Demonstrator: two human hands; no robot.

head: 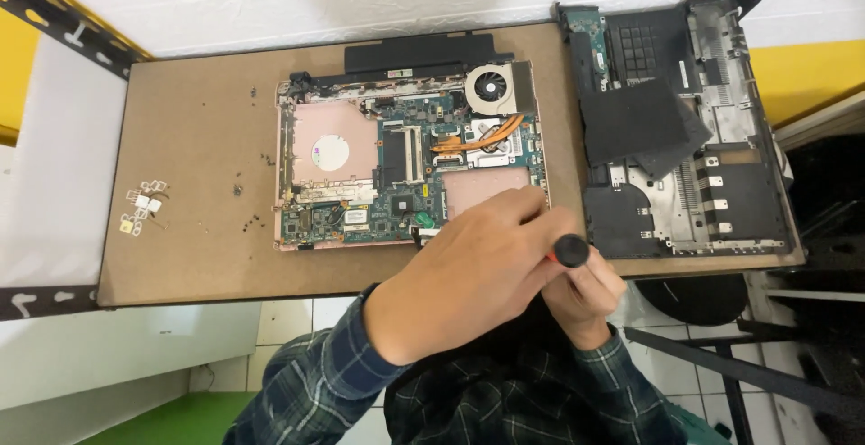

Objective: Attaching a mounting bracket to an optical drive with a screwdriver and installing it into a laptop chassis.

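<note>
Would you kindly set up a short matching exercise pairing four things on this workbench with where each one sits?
Things:
1. cooling fan
2. screwdriver
3. removed bottom cover
4. small white parts

Places:
A. left edge of the board
B. right end of the board
C. top right corner of the open laptop
D. between both hands, at the laptop's lower right corner

Pairs: 1-C, 2-D, 3-B, 4-A
</note>
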